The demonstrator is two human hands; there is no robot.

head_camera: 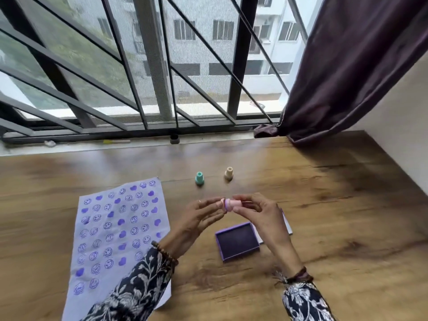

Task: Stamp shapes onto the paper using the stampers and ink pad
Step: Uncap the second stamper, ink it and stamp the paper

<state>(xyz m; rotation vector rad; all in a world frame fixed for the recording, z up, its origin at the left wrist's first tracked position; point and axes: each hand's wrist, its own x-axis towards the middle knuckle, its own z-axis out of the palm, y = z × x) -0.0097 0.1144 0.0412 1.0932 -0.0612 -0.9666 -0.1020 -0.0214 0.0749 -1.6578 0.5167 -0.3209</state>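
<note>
A pink stamper (232, 204) is held sideways in the air between both hands, its purple-inked face turned left. My right hand (259, 212) pinches its body and my left hand (201, 216) touches its stamping end with the fingertips. Below them the purple ink pad (237, 242) lies open on the wooden table (324, 216). The paper (115, 228) lies at the left, covered with several purple smiley and heart prints; my left sleeve hides its lower right part. A teal stamper (199, 178) and a cream stamper (228, 173) stand upright behind the hands.
The ink pad's lid (287, 224) lies behind the pad, mostly hidden by my right hand. A barred window (162, 66) and its sill run along the table's far edge. A dark purple curtain (347, 66) hangs at the back right beside a white wall.
</note>
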